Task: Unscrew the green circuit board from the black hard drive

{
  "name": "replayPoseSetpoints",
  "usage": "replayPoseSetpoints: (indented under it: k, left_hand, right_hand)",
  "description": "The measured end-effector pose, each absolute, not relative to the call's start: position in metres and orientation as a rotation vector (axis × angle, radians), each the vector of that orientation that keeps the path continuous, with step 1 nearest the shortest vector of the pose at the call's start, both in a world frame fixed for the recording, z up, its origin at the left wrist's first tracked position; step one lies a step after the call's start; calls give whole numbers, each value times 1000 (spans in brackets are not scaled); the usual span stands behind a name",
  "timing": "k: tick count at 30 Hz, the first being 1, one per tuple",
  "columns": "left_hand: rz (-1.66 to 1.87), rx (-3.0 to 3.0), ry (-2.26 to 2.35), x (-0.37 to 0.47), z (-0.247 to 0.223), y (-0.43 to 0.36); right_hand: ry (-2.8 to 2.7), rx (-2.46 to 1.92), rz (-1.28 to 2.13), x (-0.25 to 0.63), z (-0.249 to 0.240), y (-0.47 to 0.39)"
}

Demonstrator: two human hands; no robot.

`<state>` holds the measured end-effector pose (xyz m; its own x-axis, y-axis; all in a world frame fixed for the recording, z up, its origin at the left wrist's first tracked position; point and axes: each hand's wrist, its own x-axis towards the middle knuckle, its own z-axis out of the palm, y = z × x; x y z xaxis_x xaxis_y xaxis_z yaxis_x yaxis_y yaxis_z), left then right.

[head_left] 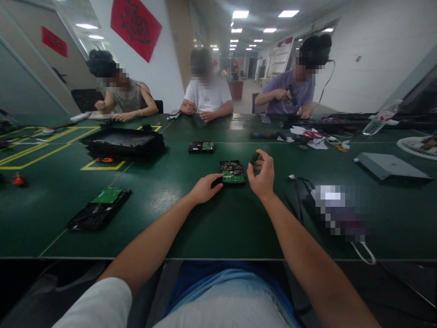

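Observation:
A hard drive (232, 172) lies flat on the green table in front of me, its green circuit board facing up. My left hand (206, 187) grips its left edge, thumb and fingers against the side. Just right of the drive, my right hand (262, 173) is raised with curled fingers around what looks like a screwdriver (254, 157). Only its dark, yellow-marked handle shows; no shaft can be made out. Farther back lies a second hard drive (201, 146). Near the left front is another hard drive (100, 208), set at an angle.
A stack of black trays (124, 142) stands at the left. On the right are a phone-like device (337, 212) with cables, a grey metal box (392, 166), red scissors (312, 134) and a plastic bottle (382, 119). Several people sit across the table (164, 241).

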<state>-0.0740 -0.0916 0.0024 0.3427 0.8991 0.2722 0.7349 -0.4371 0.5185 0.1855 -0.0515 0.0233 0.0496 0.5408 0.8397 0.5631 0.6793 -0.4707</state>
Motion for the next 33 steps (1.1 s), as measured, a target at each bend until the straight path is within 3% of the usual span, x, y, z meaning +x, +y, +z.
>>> replayPoseSetpoints:
  k: [33]
  left_hand:
    - [737, 2344, 1493, -69, 2, -91]
  right_hand:
    - [-1642, -949, 22, 185, 29, -56]
